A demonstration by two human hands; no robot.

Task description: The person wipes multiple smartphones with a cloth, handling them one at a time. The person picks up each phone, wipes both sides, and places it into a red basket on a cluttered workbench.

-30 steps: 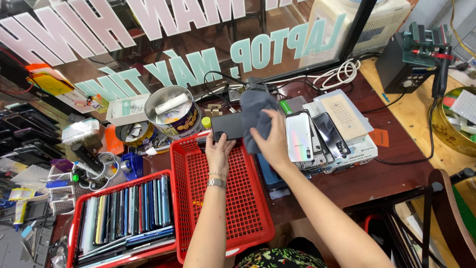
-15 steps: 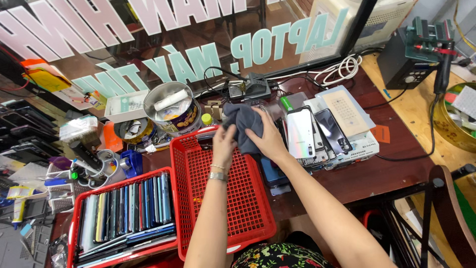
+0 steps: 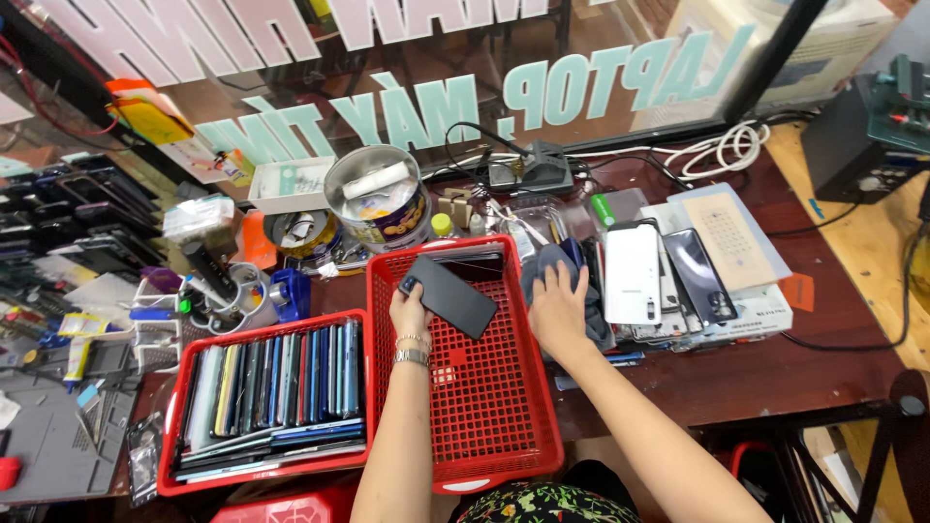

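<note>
Cluttered brown bench (image 3: 736,378) below me: my left hand (image 3: 409,312) grips a black phone (image 3: 449,295) above the red basket (image 3: 504,436), while my right hand (image 3: 557,310) presses flat, fingers spread, on a grey cloth (image 3: 552,261) just beside it.

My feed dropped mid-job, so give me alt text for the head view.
The left hand holds a dark phone over a nearly empty red basket, while the right hand presses on a grey cloth beside it. A second red basket at left is packed with upright phones.
</note>
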